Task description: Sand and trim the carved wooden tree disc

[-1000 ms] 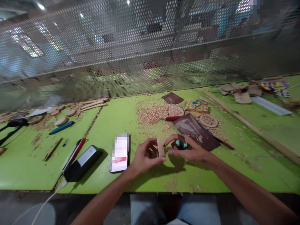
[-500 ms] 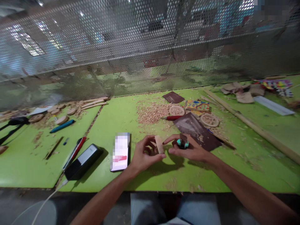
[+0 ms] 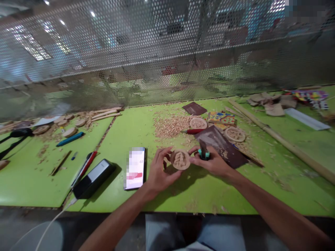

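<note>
Both hands meet over the green bench (image 3: 162,195): the left hand (image 3: 160,171) and right hand (image 3: 213,163) pinch a carved wooden disc (image 3: 180,159) between them, its carved face turned up toward the camera. The right hand also grips a small teal-handled knife (image 3: 203,152), blade pointing to 12 o'clock. A phone (image 3: 135,168) lies at 9 o'clock of the disc, dark sandpaper (image 3: 222,146) at 2 o'clock, wood shavings (image 3: 170,126) at 12

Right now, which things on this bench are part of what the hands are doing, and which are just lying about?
In use: wooden disc, left hand, right hand, knife.

Lying about: phone, power bank, sandpaper, shavings, red pen, blue pen.
</note>
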`<state>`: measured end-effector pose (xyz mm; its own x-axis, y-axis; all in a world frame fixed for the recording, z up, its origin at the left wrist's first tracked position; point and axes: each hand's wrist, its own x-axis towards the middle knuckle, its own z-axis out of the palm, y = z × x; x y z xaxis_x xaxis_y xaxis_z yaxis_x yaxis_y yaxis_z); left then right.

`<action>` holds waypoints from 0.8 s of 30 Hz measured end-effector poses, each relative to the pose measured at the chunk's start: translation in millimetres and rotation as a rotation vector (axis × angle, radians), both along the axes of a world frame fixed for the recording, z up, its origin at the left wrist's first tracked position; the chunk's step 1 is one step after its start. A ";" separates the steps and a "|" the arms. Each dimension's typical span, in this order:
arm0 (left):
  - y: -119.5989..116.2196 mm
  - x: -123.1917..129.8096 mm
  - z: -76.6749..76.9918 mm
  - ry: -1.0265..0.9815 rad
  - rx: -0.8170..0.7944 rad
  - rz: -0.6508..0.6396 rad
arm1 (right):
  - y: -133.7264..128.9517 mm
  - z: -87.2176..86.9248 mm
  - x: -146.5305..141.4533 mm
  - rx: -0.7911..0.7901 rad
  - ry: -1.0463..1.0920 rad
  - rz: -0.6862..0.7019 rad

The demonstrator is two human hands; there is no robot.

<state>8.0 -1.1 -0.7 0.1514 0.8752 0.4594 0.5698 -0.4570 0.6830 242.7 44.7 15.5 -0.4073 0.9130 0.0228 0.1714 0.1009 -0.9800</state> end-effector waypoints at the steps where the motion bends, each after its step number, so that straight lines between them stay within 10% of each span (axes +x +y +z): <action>1: -0.1 -0.4 -0.4 -0.009 0.003 0.000 | 0.1 -0.2 0.5 0.001 -0.003 -0.003; 24: -1.4 -2.9 -9.9 -0.149 -0.088 -0.323 | -1.6 8.1 3.2 0.017 -0.071 0.070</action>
<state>5.1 -2.5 -10.6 0.3632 0.8303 0.4226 0.2966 -0.5331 0.7924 245.9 43.1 23.6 -0.4716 0.8818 0.0064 0.2326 0.1314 -0.9637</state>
